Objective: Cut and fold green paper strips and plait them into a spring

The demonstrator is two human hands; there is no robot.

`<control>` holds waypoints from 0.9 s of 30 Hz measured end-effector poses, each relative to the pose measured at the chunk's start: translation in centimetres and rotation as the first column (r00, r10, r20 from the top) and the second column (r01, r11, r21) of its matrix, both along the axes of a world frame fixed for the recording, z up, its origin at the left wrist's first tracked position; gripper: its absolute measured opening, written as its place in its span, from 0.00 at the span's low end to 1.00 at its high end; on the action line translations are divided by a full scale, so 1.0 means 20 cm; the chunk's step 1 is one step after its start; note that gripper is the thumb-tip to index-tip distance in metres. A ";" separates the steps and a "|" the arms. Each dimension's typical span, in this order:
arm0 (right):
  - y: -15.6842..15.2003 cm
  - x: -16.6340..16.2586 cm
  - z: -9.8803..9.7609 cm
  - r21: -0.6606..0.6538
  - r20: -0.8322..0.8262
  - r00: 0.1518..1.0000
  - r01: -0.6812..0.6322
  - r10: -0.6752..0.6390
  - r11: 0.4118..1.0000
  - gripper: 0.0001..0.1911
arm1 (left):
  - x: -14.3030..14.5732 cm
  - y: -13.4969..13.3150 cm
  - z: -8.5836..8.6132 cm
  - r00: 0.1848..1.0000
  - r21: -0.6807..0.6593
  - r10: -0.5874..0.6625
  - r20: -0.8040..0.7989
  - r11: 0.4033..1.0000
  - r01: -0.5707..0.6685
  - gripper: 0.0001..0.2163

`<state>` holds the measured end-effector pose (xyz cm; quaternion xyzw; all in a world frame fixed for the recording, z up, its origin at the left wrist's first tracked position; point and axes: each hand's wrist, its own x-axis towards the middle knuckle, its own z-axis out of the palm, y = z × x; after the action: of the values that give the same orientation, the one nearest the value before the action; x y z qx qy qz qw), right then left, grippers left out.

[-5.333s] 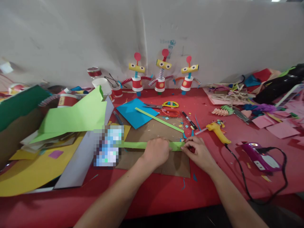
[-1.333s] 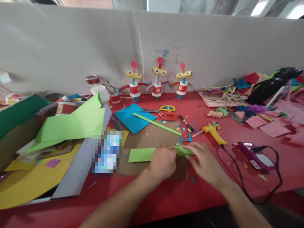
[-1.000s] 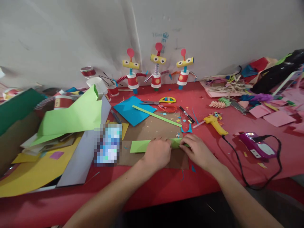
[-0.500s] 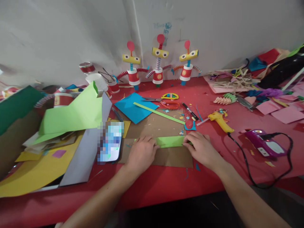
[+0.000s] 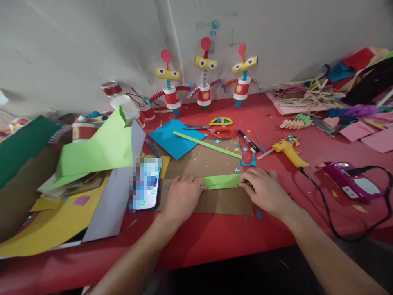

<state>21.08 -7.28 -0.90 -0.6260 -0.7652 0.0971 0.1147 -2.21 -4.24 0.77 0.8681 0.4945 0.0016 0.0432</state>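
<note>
At my far left a dark green sheet [image 5: 21,143] leans up, and beside it a big, creased light green paper [image 5: 95,149] lies over a pile of sheets, with a yellow sheet [image 5: 46,229] and a grey sheet [image 5: 113,196] spread below it on the red table [image 5: 215,246]. Next comes a phone [image 5: 145,184], lying flat at the left edge of the brown cardboard [image 5: 199,162]. My left hand [image 5: 182,196] lies palm down on that cardboard with its fingers bent. Their tips press on the left end of the folded green strip [image 5: 221,180], and they wrap around nothing. The strip is light green paper, long and narrow, folded lengthwise so that a crease runs along it. It lies flat across the near half of the cardboard, between my two hands. Behind it on the cardboard a thin green strip [image 5: 207,144] slants across, overlapping a blue paper [image 5: 173,141], and small coloured scraps are scattered about. Against the wall three paper robots [image 5: 204,78] stand upright in a row, with scissors [image 5: 219,121] lying in front of them. My right hand [image 5: 265,190] covers the right end of the folded strip, thumb and fingertips closed on it. Further right are a black marker [image 5: 248,140], a yellow glue gun [image 5: 290,151] and a corded purple device [image 5: 353,184].
</note>
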 end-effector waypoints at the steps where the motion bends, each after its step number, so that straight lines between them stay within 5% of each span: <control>1: 0.00 0.00 0.00 0.003 0.009 1.000 0.001 -0.001 1.000 0.03 | 0.00 0.00 0.00 1.000 -0.011 0.007 0.011 1.000 -0.007 0.09; 17: 0.02 -0.02 0.02 -0.028 0.062 0.998 0.006 -0.005 1.000 0.04 | -0.01 0.01 -0.02 0.999 -0.070 0.024 0.036 0.997 -0.021 0.09; 27: -0.03 -0.07 0.06 0.097 0.152 0.985 0.066 -0.080 0.993 0.08 | -0.02 0.00 0.00 0.999 -0.057 -0.034 0.033 0.998 0.035 0.09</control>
<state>19.66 -7.81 0.27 -0.6534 -0.7520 0.0083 0.0868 -2.55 -4.29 0.73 0.8748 0.4785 0.0006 0.0761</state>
